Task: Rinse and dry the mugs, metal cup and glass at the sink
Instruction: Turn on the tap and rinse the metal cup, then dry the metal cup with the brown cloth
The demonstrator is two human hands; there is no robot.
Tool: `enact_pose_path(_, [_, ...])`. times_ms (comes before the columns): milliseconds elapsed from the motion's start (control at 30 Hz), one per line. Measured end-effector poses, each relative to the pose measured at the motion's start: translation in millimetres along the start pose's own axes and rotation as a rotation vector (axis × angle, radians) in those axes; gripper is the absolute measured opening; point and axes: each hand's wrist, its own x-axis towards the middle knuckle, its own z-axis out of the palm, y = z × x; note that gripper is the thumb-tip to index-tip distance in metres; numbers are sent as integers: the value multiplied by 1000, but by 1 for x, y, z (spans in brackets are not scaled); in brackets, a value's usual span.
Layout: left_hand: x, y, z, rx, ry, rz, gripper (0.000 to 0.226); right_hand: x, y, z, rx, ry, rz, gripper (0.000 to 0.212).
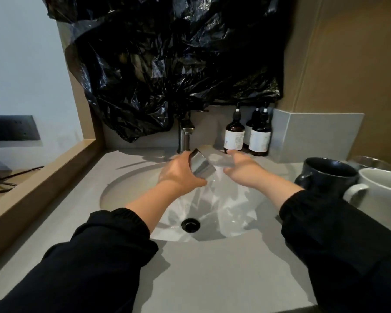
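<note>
our left hand [178, 175] grips the metal cup [201, 164], fingers curled round its side w/ the thumb underneath. the cup is tilted, held in the air over the sink [126, 188], just in front of the tap [185, 136] at the worktop's [201, 267] back edge. our right hand [242, 170] reaches over the basin's right side, beside the cup but apart from it, fingers stretched fwd and thumb spread. sth clear and blurred sits between thumb and fingers; we can't tell if it's the glass or if the hand grips it. a clear wet sheen runs down the basin's right wall toward the drain [190, 224].

at the worktop's right edge stand a dark mug [330, 175] and a white mug [384, 190], both upright, touching or nearly so, handles to the left. three brown pump bottles [234, 136] stand in the back right corner. a black plastic bag [167, 64] covers the wall above the tap. both arms wear black sleeves [104, 256].
</note>
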Motion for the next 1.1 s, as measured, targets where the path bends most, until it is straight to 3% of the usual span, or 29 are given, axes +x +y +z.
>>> enact_pose_path(100, [-2,23,12,-328,8,-38,59,-19,1,-37,-121,135,-75,59])
enact_pose_path(233, [-8,66,31,-455,44,43,53,-45,22,-96,-222,313,-97,49])
enact_pose_path(400, [-18,118,54,-489,105,123,52,-98,91,-147,-48,631,82,40])
enact_pose_path(533, [-24,143,68,-545,138,88,60,-137,168,-166,131,841,386,40])
enact_pose_path(667, [-24,149,78,-534,122,89,58,-148,217,-144,87,465,604,39])
enact_pose_path(833, [-22,147,81,-496,110,97,63,-159,223,-133,138,259,539,36])
enact_pose_path(933, [-23,145,82,-466,115,116,55,-171,225,-139,119,110,514,38])
enact_pose_path(1033, [-22,142,85,-462,100,128,54,-172,225,-137,60,98,550,46])
enact_pose_path(1100, [-24,141,85,-473,84,134,54,-169,226,-131,10,254,606,40])
